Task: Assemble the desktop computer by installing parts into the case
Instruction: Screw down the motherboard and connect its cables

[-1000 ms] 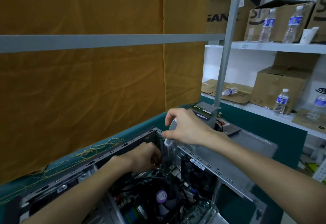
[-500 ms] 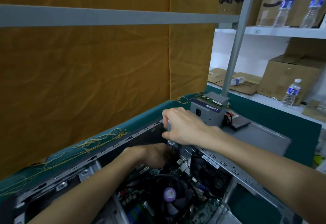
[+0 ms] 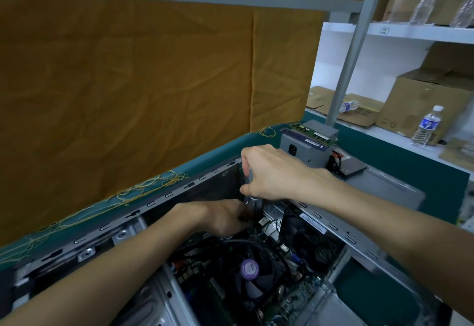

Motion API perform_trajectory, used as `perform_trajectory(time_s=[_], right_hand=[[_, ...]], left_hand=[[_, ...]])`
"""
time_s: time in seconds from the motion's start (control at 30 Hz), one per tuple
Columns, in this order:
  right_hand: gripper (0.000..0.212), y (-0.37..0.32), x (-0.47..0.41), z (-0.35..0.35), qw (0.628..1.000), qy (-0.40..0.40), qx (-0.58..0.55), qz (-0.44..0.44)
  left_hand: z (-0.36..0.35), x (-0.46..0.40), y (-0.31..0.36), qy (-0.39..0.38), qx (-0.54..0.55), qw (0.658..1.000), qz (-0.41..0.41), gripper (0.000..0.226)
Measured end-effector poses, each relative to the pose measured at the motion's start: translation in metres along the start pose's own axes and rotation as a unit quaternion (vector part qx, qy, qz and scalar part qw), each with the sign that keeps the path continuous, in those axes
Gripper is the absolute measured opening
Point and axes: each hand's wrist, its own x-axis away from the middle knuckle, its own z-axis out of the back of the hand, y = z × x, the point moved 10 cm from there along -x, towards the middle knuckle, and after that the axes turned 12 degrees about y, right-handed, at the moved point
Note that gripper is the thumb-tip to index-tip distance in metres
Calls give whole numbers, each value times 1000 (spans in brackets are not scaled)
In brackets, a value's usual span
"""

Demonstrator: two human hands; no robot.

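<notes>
The open grey computer case (image 3: 359, 242) lies on its side on the green table. Inside are the motherboard, a black CPU cooler fan with a purple centre label (image 3: 249, 269) and a black rear fan (image 3: 305, 236). My right hand (image 3: 272, 174) grips the grey handle of a screwdriver (image 3: 249, 174), held upright over the case's far corner. My left hand (image 3: 223, 216) reaches into the case just below it, fingers curled at the screwdriver's tip; what they pinch is hidden.
A grey power supply (image 3: 306, 146) with memory sticks on top stands beyond the case, beside a flat drive (image 3: 351, 169). An orange cloth wall backs the table. Yellow wires (image 3: 143, 189) lie along its edge. Shelves on the right hold cardboard boxes and water bottles (image 3: 427, 125).
My view has tilted down and closer. My right hand lowered the screwdriver toward the case corner, and my left hand shifted slightly right beneath it.
</notes>
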Motion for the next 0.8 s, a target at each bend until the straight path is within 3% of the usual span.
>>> perform_trajectory(time_s=[0.13,0.23,0.33,0.4,0.53,0.6,0.7,0.8], right_hand=[[42,0,4,-2,993,-110,25,-34],[27,-16,3,9,997,-64,51,10],[23,-34,4,13,977,21,197,81],[23,-36,4,11,962,29,257,92],[30,-25,7,2,979,-95,169,69],[27,-33,6,2,982,-57,142,111],[36,-42,8,9,965,49,196,166],[38,-36,6,8,973,11,166,158]], left_hand=[[-16,25,-4,-58,-36,998,16,48],[-24,37,-9,-76,-19,996,39,56],[-23,40,-10,-70,-44,996,32,63],[-22,42,-10,-63,-84,994,23,65],[-27,42,-6,-68,-75,995,-1,63],[-28,41,-6,-68,-65,996,3,63],[-30,39,-7,-65,-63,996,5,62],[-31,39,-8,-59,-69,996,5,61]])
